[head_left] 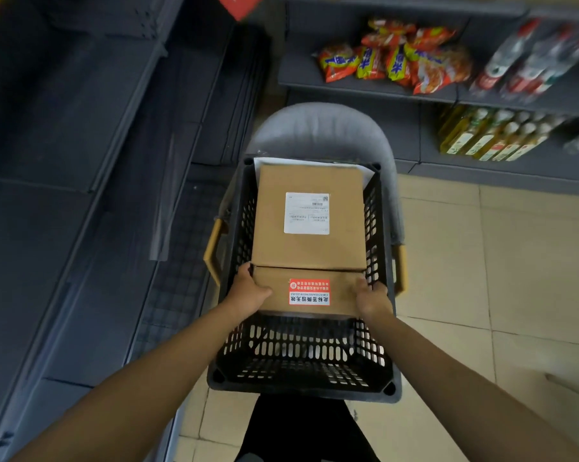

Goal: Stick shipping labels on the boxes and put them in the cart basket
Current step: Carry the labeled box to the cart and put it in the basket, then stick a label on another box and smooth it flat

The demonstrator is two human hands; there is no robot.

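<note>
**Head view: box going into the basket**

Both hands — left hand (248, 288), right hand (373, 300) — hold the labelled box (309, 225) by its near corners, fingers curled around it, inside the basket (301, 378). Lower it level, then release. Under its far end lies a white sheet (368, 173) — nothing else shows.

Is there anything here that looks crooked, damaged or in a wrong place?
Nothing looks damaged. The brown cardboard box sits tilted in the black plastic basket, far end up on the rim, both hands holding its near end. Its white shipping label is on straight. A white sheet shows behind it.
</note>
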